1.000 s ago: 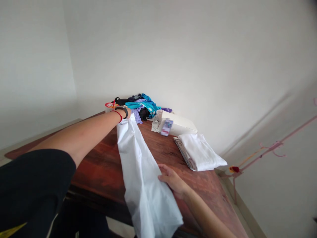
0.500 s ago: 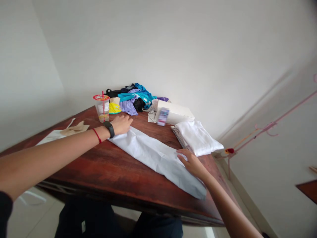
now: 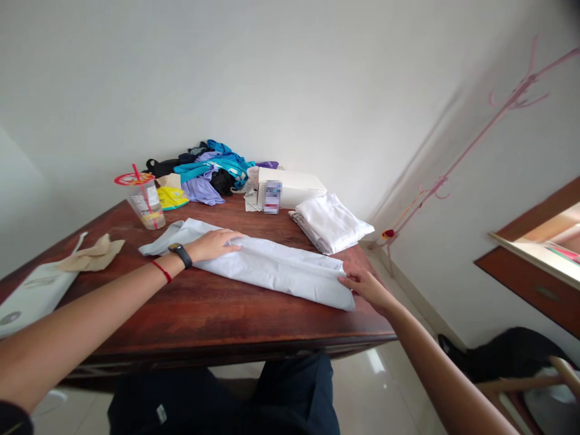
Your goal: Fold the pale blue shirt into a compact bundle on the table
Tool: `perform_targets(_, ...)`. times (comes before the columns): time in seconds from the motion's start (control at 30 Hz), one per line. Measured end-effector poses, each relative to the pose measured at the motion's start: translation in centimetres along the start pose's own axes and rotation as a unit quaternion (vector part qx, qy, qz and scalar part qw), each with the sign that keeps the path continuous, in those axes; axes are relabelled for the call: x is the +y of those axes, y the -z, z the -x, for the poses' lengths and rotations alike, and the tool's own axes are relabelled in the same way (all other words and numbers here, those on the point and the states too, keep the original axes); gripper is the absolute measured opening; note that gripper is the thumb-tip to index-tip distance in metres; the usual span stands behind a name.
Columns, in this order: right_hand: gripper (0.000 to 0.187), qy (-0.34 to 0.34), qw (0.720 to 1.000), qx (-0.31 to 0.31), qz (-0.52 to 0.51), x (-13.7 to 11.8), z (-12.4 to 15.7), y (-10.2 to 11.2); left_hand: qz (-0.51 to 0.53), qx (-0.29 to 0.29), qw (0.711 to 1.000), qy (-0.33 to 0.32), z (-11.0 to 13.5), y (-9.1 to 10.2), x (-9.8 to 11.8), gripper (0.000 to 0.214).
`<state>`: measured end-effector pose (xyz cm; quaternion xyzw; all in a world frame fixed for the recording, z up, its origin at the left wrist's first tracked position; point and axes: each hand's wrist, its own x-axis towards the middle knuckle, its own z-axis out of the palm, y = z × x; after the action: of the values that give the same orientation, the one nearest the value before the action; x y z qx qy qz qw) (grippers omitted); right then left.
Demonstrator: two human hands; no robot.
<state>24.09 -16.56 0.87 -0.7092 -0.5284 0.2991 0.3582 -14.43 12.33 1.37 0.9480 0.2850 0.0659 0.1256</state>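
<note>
A long folded white cloth (image 3: 285, 269) stretches across the wooden table in front of me; its garment kind, if any, does not show. Flat on its upper side, left of the middle, rests my left hand (image 3: 212, 245) with the fingers stretched out. At the cloth's right end, my right hand (image 3: 369, 291) pinches the edge between thumb and fingers. Just behind that end sits a folded white stack of fabric (image 3: 333, 223).
Toward the back left stand a plastic cup (image 3: 147, 202) with a red straw and a heap of clothes (image 3: 212, 172). A white box (image 3: 294, 187) is against the wall. Brown paper (image 3: 95, 254) overlaps a white packet (image 3: 38, 293) at left. A pink coat rack (image 3: 480, 136) leans at right.
My left hand has moved from the cloth's far left end toward its middle. My right hand has shifted to the right end, now squarer and straighter. The view has turned right.
</note>
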Motion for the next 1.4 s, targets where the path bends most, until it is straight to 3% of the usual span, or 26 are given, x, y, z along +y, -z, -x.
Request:
perform_targets(0.1, 0.037, -0.006, 0.998, 0.006, 0.063, 0.7, -1.2, -0.1, -0.062, 0.043, 0.996, 0.053, 0.0, -1.5, 1.2, 0.042)
perform_targets(0.17, 0.031, -0.006, 0.989, 0.031, 0.147, 1.2, -2.0, -0.1, -0.102, 0.094, 0.988, 0.069, 0.1, -2.6, 3.2, 0.044)
perform_targets(0.23, 0.034, 0.002, 0.969, 0.071, 0.235, 1.6, -2.8, 0.0, -0.107, 0.134, 0.984, 0.044, 0.2, -3.9, 5.8, 0.049)
perform_targets(0.3, 0.05, 0.017, 0.955, 0.096, 0.279, 1.9, -3.6, 0.2, -0.091, 0.14, 0.986, 0.014, -0.1, -5.0, 8.4, 0.056)
perform_targets(0.4, 0.066, 0.018, 0.965, 0.063, 0.252, 2.0, -4.7, 0.5, -0.077, 0.118, 0.99, -0.022, -1.0, -6.7, 10.8, 0.066)
perform_targets(0.6, 0.06, 0.0, 0.988, -0.079, 0.133, 0.5, -6.3, 1.1, -0.035, 0.109, 0.993, 0.001, -1.6, -9.7, 10.0, 0.071)
perform_targets(0.73, 0.048, 0.019, 0.985, -0.151, 0.077, -1.3, -6.6, 1.2, -0.022, 0.122, 0.992, -0.015, -0.7, -10.1, 9.5, 0.068)
perform_targets(0.93, 0.045, -0.091, 0.985, -0.138, 0.054, -2.2, -5.5, 1.7, -0.001, 0.12, 0.993, -0.012, -0.5, -10.0, 9.8, 0.073)
perform_targets(1.03, 0.046, -0.138, 0.982, -0.128, -0.005, -2.1, -4.6, 2.0, 0.012, 0.139, 0.99, -0.007, -0.6, -10.5, 9.8, 0.081)
perform_targets(1.1, 0.051, -0.135, 0.984, -0.111, -0.048, -2.6, -4.1, 2.2, 0.018, 0.148, 0.989, -0.005, -0.6, -10.8, 9.7, 0.085)
perform_targets(1.23, 0.078, -0.115, 0.987, -0.069, -0.091, -5.8, -3.4, 1.9, 0.031, 0.14, 0.99, -0.016, -0.4, -10.4, 10.4, 0.085)
perform_targets(1.3, 0.084, -0.097, 0.987, -0.058, -0.111, -8.0, -3.5, 1.0, 0.043, 0.137, 0.988, -0.055, -0.2, -9.8, 11.2, 0.085)
perform_targets(1.4, 0.078, -0.085, 0.984, -0.05, -0.149, -11.1, -4.5, -1.3, 0.072, 0.133, 0.978, -0.143, 0.1, -9.3, 12.8, 0.091)
